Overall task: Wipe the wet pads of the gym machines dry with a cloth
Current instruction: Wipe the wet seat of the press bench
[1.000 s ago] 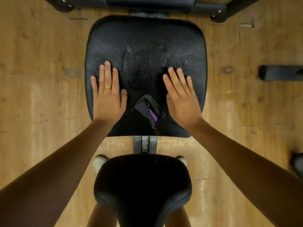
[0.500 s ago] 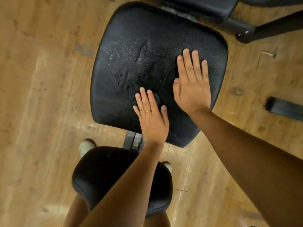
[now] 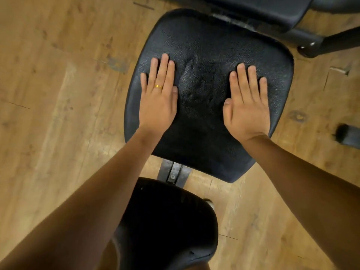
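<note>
The fingers (image 3: 164, 69) of the left hand (image 3: 158, 100) lie straight and close together, flat on a black seat pad (image 3: 204, 36), holding nothing. A gold ring (image 3: 158, 86) sits on 1 of them. The fingers (image 3: 243, 78) of the right hand (image 3: 246, 110) are flat too, thumb tucked in, also empty.

No cloth is in view. The 2 palms pressed down probably test the pad for damp (the mottled patch between them may be wet; it is hard to tell).

The left hand's little finger lies close to the pad's left edge, and the right hand sits a little inside the right edge. Bare pad runs between the hands and ahead of the fingertips, up to the machine frame (image 3: 311, 43) at the back.

A metal bracket (image 3: 172, 172) joins the seat pad to a smaller pad (image 3: 165, 221) nearer the person. Wooden floor (image 3: 58, 94) lies open all around.
</note>
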{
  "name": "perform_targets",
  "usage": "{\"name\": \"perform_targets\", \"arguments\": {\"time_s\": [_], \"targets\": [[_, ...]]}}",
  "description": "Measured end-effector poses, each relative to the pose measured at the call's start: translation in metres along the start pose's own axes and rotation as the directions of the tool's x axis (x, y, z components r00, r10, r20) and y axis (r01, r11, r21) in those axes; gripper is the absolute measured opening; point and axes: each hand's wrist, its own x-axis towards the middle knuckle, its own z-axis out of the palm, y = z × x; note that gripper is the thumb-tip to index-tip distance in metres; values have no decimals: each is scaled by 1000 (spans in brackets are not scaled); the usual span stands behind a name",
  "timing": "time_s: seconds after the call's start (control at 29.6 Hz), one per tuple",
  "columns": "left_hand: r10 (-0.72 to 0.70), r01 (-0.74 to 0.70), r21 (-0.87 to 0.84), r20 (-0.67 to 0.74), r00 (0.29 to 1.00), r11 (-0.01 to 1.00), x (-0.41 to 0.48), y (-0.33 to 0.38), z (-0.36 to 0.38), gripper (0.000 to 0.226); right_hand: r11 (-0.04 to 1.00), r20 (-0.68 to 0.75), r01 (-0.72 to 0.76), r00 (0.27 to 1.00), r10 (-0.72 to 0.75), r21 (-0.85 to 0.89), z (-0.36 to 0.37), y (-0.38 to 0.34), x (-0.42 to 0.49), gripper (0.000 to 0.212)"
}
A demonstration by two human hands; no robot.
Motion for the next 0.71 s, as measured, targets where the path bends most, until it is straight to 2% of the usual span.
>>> {"name": "perform_targets", "arguments": {"time_s": [0.07,0.14,0.2,0.27,0.34,0.37,0.51,0.57,0.71], "targets": [[107,-108,30,26,994,994,36,8,-8,54,1000,7,2,1000,-2,2,-1,0,0,61],[271,-280,82,106,957,956,59,18,-9,57,1000,9,-3,1000,3,2,-1,1,0,60],[487,-516,108,214,847,850,65,22,-7,59,1000,0,-2,1000,2,7,-1,0,0,60],[594,-638,113,271,758,762,63,21,-7,60,1000,3,-3,1000,3,8,-1,0,-1,60],[589,-639,129,286,756,758,59,12,-10,59,1000,4,-4,1000,4,15,-2,0,-2,60],[561,-610,136,275,781,781,58,6,-13,59,1000,2,-11,1000,11,17,-2,0,-2,60],[304,-323,161,132,944,933,79,-23,-32,59,1000,-6,-7,1000,7,29,-2,0,-1,60],[233,-247,117,124,965,962,93,-31,-41,60,1000,-5,-7,1000,7,27,0,0,-1,60],[265,-270,34,101,959,962,98,-29,-38,59,1000,-19,-10,1000,10,28,0,2,1,60]]}}
